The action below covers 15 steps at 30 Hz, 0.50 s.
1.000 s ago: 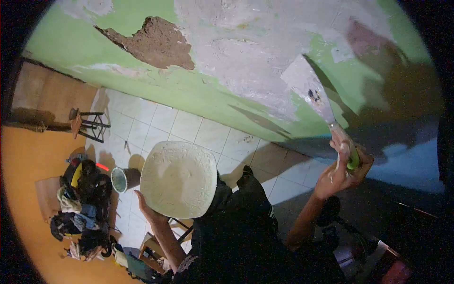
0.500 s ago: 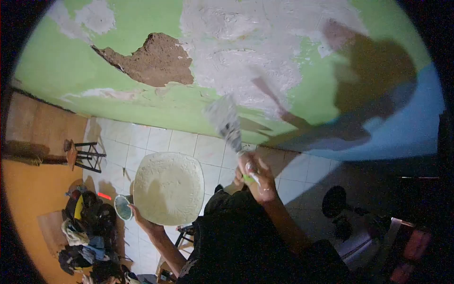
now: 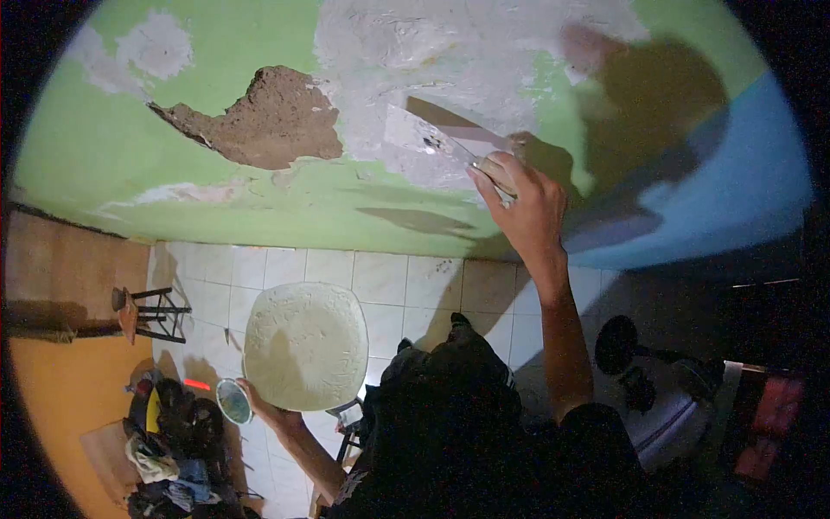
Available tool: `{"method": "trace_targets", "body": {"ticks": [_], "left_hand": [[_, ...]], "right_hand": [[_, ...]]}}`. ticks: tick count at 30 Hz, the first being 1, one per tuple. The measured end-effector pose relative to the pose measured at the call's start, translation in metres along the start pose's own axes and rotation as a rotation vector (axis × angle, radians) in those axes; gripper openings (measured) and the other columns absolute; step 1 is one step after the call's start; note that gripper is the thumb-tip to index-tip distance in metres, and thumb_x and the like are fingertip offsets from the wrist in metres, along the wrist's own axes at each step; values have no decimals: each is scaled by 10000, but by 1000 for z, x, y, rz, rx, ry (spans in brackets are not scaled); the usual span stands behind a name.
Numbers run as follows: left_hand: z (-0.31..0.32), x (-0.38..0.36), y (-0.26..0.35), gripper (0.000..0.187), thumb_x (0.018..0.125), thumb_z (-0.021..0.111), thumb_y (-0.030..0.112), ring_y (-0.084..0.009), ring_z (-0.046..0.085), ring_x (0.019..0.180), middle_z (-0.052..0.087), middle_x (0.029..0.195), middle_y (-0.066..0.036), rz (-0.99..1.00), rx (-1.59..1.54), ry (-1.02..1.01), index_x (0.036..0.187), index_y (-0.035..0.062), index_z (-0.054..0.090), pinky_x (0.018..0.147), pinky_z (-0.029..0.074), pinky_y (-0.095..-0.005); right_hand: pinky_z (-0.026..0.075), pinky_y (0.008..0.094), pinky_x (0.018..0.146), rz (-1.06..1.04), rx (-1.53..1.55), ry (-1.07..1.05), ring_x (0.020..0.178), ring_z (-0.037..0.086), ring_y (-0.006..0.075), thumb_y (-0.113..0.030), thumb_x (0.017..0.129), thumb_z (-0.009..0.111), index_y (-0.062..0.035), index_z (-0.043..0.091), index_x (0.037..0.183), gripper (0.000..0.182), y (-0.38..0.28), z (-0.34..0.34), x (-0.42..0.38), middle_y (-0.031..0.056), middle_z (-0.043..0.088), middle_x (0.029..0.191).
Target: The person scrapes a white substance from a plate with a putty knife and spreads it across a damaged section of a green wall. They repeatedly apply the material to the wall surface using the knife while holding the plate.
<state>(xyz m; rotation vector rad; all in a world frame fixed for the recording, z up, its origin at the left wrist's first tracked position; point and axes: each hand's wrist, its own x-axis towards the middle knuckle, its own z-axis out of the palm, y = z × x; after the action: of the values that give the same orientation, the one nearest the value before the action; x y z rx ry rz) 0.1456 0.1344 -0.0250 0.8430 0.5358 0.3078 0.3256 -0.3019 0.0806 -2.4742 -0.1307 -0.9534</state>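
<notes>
Scraper [image 3: 428,137] has reached the wall [image 3: 229,52], handle [image 3: 495,177] half-hidden in the right grip [image 3: 532,208]; left grip [image 3: 272,415], partly hidden, holds board [image 3: 307,346].

Green wall [image 3: 229,48], white floor [image 3: 380,277] gridded with tile lines.
Pale grey plaster [image 3: 380,52], one brown patch [image 3: 281,125], a blue section [image 3: 752,147]; cream tray [image 3: 333,346]; scraper [image 3: 424,138] whitish-bladed with tan handle [image 3: 495,177]; black clothes [image 3: 441,415].

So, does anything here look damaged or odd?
Yes: the wall. Left of the scraper, a jagged brown patch lies bare and rough, unlike the green paint around it. Dark specks also mark the pale floor beside the wall; what they are is unclear.
</notes>
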Motion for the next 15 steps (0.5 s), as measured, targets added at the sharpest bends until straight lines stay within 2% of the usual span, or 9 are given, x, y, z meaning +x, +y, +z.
{"method": "trace_targets", "body": {"ticks": [5,8,10,13,15], "left_hand": [[14,18,-4,640,995,368,512,-307,488,1233,492,1362,-171,-24,36,-37,1365,-6,437,1029,393,-446],[28,23,-4,640,997,367,505,-306,500,1222,510,1342,-174,-64,40,-11,1360,-17,436,1029,393,-446],[34,24,-5,637,998,368,500,-302,522,1197,523,1325,-172,-32,114,-31,1354,-23,439,1008,416,-438],[35,29,-10,652,996,363,508,-297,535,1179,526,1321,-172,-55,35,-26,1349,-35,438,989,437,-427],[35,33,-15,654,995,363,512,-296,541,1172,528,1318,-173,-39,74,-35,1345,-35,441,984,441,-422]], "right_hand": [[533,381,637,-38,-35,63,755,684,303,-302,817,731,-91,665,973,271,28,8,14,107,701,880],[543,370,662,-25,-17,76,769,696,278,-256,802,753,-86,663,982,264,38,-17,9,96,711,903],[549,361,683,16,-162,125,780,701,276,-224,789,767,-86,665,984,259,55,-37,-4,88,715,912],[549,368,691,62,-181,98,791,699,280,-216,782,775,-91,667,990,266,74,-61,-23,87,714,900],[545,378,681,-19,-203,101,784,696,283,-226,788,768,-90,666,988,263,73,-59,-25,89,711,905]]}}
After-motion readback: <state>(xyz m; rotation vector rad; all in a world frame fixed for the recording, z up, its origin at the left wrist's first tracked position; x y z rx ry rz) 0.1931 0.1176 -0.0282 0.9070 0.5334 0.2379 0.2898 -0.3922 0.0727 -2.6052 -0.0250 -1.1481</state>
